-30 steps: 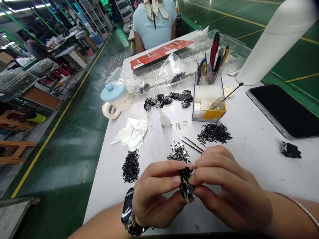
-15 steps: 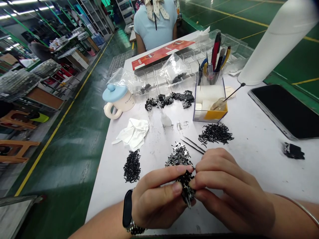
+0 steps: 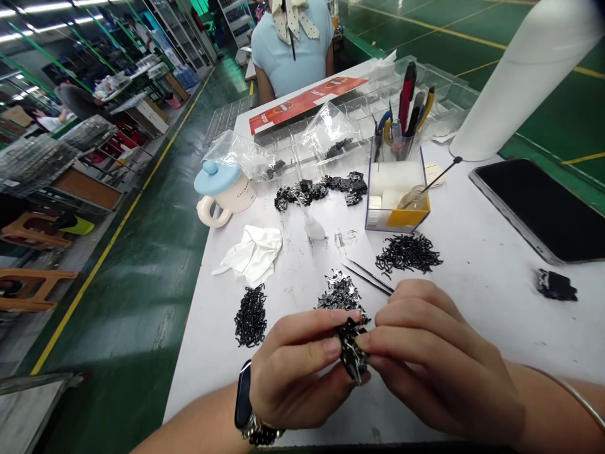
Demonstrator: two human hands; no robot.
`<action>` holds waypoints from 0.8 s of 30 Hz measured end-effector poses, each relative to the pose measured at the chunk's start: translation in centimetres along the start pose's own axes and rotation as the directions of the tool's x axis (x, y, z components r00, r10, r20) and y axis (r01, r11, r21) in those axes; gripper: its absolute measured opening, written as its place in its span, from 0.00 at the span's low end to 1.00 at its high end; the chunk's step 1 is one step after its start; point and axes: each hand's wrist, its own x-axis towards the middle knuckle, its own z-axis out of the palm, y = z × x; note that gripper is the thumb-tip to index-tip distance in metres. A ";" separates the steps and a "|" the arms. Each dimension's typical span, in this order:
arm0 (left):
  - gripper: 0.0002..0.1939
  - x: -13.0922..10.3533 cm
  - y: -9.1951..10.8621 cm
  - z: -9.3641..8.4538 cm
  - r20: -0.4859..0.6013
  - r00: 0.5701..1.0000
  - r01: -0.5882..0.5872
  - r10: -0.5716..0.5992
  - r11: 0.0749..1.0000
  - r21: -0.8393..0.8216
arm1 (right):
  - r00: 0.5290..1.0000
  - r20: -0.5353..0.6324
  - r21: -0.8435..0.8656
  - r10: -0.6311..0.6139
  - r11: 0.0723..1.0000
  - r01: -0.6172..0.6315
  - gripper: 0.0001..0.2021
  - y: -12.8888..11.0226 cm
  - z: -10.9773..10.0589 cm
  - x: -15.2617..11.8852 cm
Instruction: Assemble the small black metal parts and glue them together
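Observation:
A small black and silver part is pinched between the thumb and fingers of my left hand, near the table's front edge. From the right, the thumb and fingertips of my right hand press on the same part. Just behind them lies a pile of small silver pieces, its near side hidden by my fingers. Black tweezers rest beside that pile. Small black curved pieces form one heap at the left and another at the right.
On the white table are a white cloth, a lidded mug, a small bottle, a tool box, a phone and a row of black parts. A person sits beyond.
The part has tilted a little and moved slightly left and up between my fingers. My left fingertips have shifted slightly with it, and my right hand stays against it.

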 end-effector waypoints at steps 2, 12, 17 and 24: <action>0.16 0.0 0.0 -0.1 0.002 1.000 0.002 -0.002 1.000 0.005 | 1.000 -0.014 0.027 0.017 1.000 -0.017 0.05 0.0 0.1 0.0; 0.19 -0.5 0.1 0.1 -0.024 1.000 -0.006 0.006 1.000 0.008 | 0.998 -0.056 0.078 0.041 0.996 -0.037 0.06 -0.2 0.6 -0.1; 0.19 -0.2 0.2 0.2 -0.028 0.998 -0.054 0.056 0.997 0.059 | 0.996 -0.077 0.071 0.035 0.997 -0.029 0.06 -0.3 0.7 -0.3; 0.17 0.0 0.3 -0.1 -0.009 0.998 -0.061 0.062 0.994 0.092 | 0.996 -0.083 0.072 0.024 0.997 -0.018 0.06 -0.2 0.8 -0.4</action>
